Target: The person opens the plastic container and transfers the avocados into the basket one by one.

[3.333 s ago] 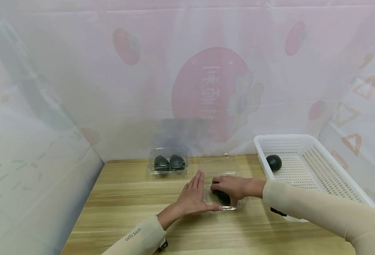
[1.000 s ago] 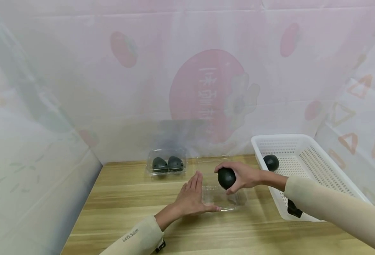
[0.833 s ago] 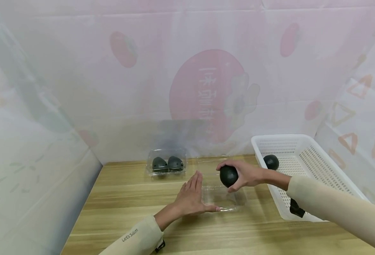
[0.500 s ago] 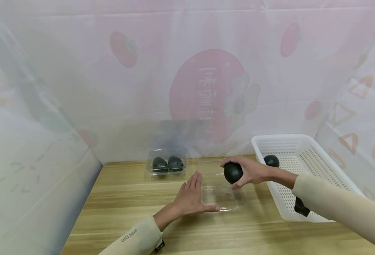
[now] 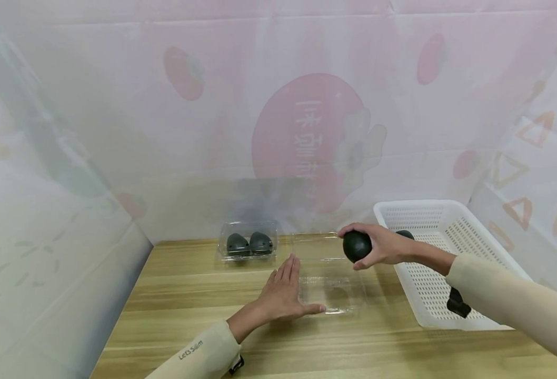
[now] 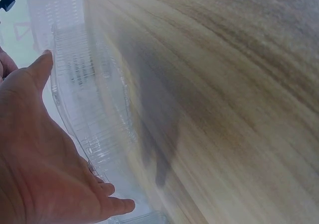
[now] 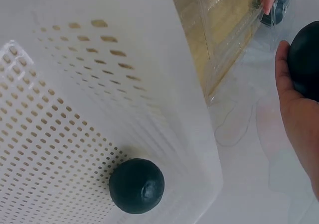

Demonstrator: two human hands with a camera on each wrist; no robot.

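Observation:
My right hand grips a dark green, rounded avocado, holding it above the right side of an open clear plastic clamshell box. That box lies on the wooden table with its lid folded back toward the wall, and nothing is inside it. Alongside its left edge rests my left hand, fingers straight and thumb spread along the front rim. In the left wrist view the box's ribbed wall shows beside the thumb. Another avocado sits in a white basket corner, mostly hidden behind my right hand in the head view.
A closed clear clamshell with two dark avocados stands at the back left near the wall. The white perforated basket stands on the right, under my right forearm. A printed cloth hangs behind and along both sides.
My right hand has lifted the avocado out of the open clamshell, then carried it up and rightward toward the basket. The left hand has stayed at the box's edge.

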